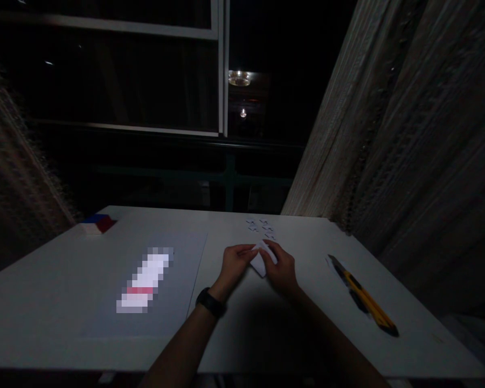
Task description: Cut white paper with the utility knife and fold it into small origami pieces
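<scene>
A small piece of white paper point(259, 265), apparently folded, is pinched between both hands above the middle of the white table. My left hand point(236, 263), with a dark watch on its wrist, grips the paper's left side, fingers closed. On the right side, my right hand point(282, 268) is closed on the same paper, its thumb lying across the front. Just beyond the hands, several small paper pieces with dark marks point(262, 228) lie on the table. Fine detail of the folds is too dark to make out.
A yellow and black utility knife point(366, 302) rests at the right of the table point(307, 334). To the left lies a large white sheet point(178, 312) with a blurred patch. A blue, white and red block point(98, 223) sits at the far left. Curtains point(327, 108) flank a dark window.
</scene>
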Action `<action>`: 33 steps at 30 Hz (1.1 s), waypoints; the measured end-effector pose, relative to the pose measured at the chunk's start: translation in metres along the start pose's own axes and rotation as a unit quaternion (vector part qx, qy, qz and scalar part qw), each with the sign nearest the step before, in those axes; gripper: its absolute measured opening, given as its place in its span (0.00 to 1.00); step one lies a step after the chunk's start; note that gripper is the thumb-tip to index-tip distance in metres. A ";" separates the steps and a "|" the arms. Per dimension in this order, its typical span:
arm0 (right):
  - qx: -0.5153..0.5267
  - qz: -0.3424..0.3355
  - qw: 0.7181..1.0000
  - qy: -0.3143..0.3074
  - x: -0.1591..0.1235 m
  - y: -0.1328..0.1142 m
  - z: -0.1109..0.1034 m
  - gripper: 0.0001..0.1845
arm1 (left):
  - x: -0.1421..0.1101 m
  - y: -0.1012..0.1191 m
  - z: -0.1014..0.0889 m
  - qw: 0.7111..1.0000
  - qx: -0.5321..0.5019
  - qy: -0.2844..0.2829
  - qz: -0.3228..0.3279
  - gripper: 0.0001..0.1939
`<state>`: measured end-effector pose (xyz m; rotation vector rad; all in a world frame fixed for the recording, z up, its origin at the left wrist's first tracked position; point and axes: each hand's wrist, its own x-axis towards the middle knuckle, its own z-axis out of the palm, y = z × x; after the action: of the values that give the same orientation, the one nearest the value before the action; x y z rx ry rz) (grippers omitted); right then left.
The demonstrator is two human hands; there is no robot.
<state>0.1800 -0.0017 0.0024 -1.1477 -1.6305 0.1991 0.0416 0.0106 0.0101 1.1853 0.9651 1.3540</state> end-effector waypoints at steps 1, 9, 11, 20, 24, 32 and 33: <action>0.002 -0.001 1.000 0.001 0.000 0.000 0.000 0.15 | 0.000 0.000 0.000 1.000 0.001 0.002 -0.001 0.17; 0.004 -0.010 1.000 0.013 0.000 0.000 0.000 0.14 | 0.002 -0.002 -0.001 1.000 0.005 -0.010 0.011 0.15; 0.003 -0.012 1.000 0.015 -0.001 0.000 0.001 0.14 | 0.002 -0.002 -0.002 1.000 0.014 -0.005 0.021 0.14; 0.068 0.033 0.997 -0.029 0.001 -0.001 -0.003 0.16 | 0.004 -0.004 -0.004 0.997 0.067 0.003 0.040 0.11; 0.141 0.105 0.983 -0.061 0.008 0.003 -0.007 0.15 | 0.004 -0.007 -0.005 0.993 0.107 -0.025 0.046 0.13; 0.142 0.124 0.980 -0.056 0.012 0.009 -0.004 0.15 | 0.005 -0.014 -0.002 0.987 0.146 -0.017 0.066 0.13; 0.138 0.125 0.981 -0.053 0.011 0.009 -0.003 0.15 | 0.005 -0.014 -0.002 0.988 0.139 -0.011 0.067 0.13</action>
<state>0.1879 0.0101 0.0054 -1.1375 -1.4892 0.6390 0.0426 0.0171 -0.0029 1.4952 1.0999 1.3375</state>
